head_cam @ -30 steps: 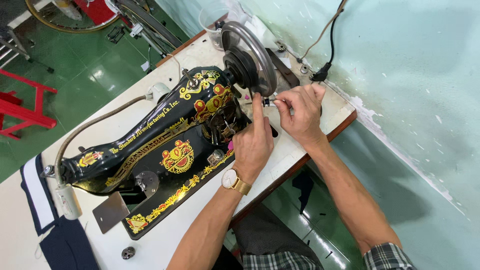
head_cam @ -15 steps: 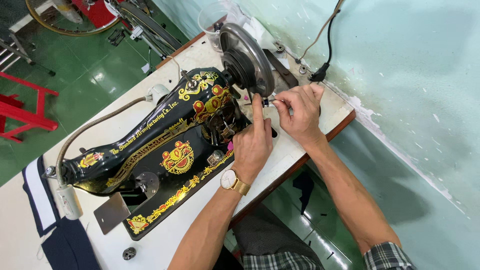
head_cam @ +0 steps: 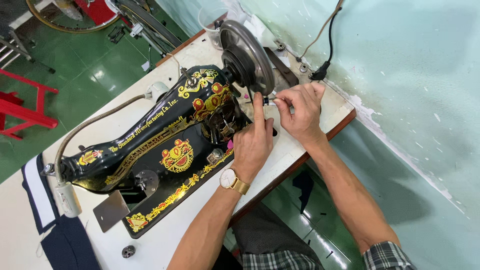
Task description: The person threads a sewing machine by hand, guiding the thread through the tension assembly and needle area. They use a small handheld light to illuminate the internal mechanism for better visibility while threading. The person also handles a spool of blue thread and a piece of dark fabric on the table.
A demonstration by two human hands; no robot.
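At the left edge of the white bench (head_cam: 165,240) lies a dark blue cloth with a white stripe (head_cam: 42,210), partly hanging off the corner. Just beside it a small white lamp head (head_cam: 67,199) points down at the end of a bendy metal neck (head_cam: 95,122) that arches up over the bench. A small round metal bobbin (head_cam: 128,251) sits alone near the front edge.

The black sewing machine (head_cam: 160,150), painted with gold and red ornaments, lies slantwise across the middle of the bench, its needle end toward the left and its big metal handwheel (head_cam: 248,57) toward the far right corner. A square steel plate (head_cam: 111,211) sticks out from its base at the front left.

The person's left hand (head_cam: 254,145), with a gold-strapped wristwatch (head_cam: 231,179) on the wrist, rests against the right end of the machine just below the handwheel; its forefinger is stretched out and points up to a small dark screwdriver-like tool (head_cam: 259,101), touching it. The right hand (head_cam: 300,112) is just beside it over the right end of the bench, thumb and fingertips pressed together, pinching the other end of that little tool, the remaining fingers curled in. The two hands nearly meet at the tool, right under the rim of the wheel.

Behind the wheel, by the pale green wall (head_cam: 400,75), a black cable (head_cam: 327,47) hangs down to a plug near the far edge.
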